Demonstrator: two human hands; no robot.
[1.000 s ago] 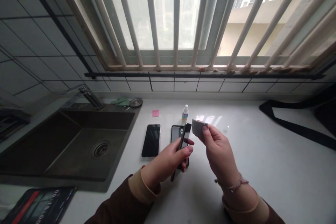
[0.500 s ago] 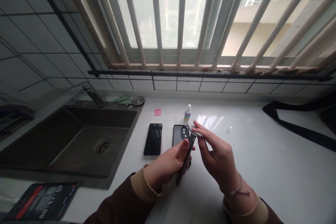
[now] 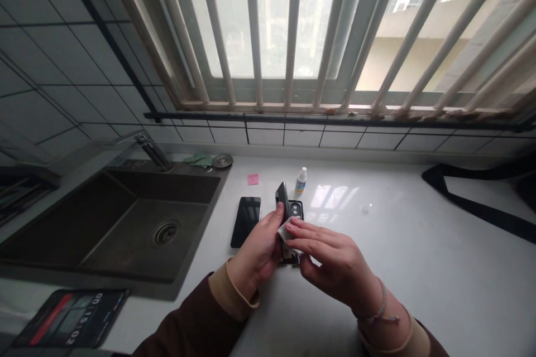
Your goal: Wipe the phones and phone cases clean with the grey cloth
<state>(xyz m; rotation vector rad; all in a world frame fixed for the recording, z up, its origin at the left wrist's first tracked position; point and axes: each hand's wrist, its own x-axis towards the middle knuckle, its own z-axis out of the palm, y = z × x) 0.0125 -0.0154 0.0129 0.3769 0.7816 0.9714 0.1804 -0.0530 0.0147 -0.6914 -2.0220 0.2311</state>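
Since half a second ago, the phone (image 3: pixel 282 196) in our hands has swung its upper end leftward. Our left hand (image 3: pixel 260 246) grips it, tilted, above the tabletop (image 3: pixel 402 268); our right hand (image 3: pixel 335 251) holds the cloth (image 3: pixel 287 231) against it. Behind our hands lies the case (image 3: pixel 298 208) (partly hidden); beyond them stands the bottle (image 3: pixel 301 183).

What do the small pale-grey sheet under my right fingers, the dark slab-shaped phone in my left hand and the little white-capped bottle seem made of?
Pale-grey sheet: matte, probably soft fabric or paper-like wipe; it looks thin and pliable.
Dark slab-shaped phone: smooth and glossy, likely glass or plastic, given its sheen.
Little white-capped bottle: probably plastic; the cap looks moulded.
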